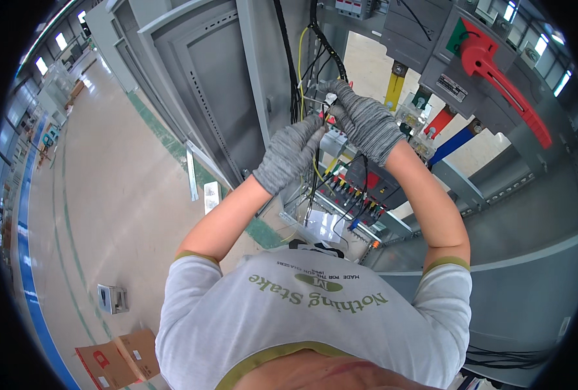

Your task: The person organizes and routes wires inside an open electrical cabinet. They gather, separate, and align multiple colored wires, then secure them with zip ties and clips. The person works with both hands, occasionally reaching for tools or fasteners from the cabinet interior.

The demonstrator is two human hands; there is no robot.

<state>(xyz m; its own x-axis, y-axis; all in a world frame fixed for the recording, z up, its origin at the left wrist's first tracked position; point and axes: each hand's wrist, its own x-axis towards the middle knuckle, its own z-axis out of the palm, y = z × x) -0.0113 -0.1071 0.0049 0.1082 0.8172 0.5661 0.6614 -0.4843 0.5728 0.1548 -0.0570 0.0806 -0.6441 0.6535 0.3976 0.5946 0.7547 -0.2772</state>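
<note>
Both my hands wear grey knitted gloves and meet inside an open grey electrical cabinet. My left hand [290, 153] is closed, its fingertips pinched beside thin dark wires; what they grip is mostly hidden. My right hand [371, 123] is curled with fingers bent round the lower end of a wrapped black wire bundle [328, 44]. Between the fingertips show a small white piece [330, 99] and bits of red. A yellow-green wire [300, 62] runs down just left of the hands. Below them sits a row of small terminals with coloured parts [357, 195].
A large switch with a red handle [510, 94] is at upper right, above yellow, red and blue busbars [454, 148]. Left stands a grey cabinet door [214, 84]. On the floor lie a cardboard box [139, 351], a small metal box [113, 299] and a white strip [211, 196].
</note>
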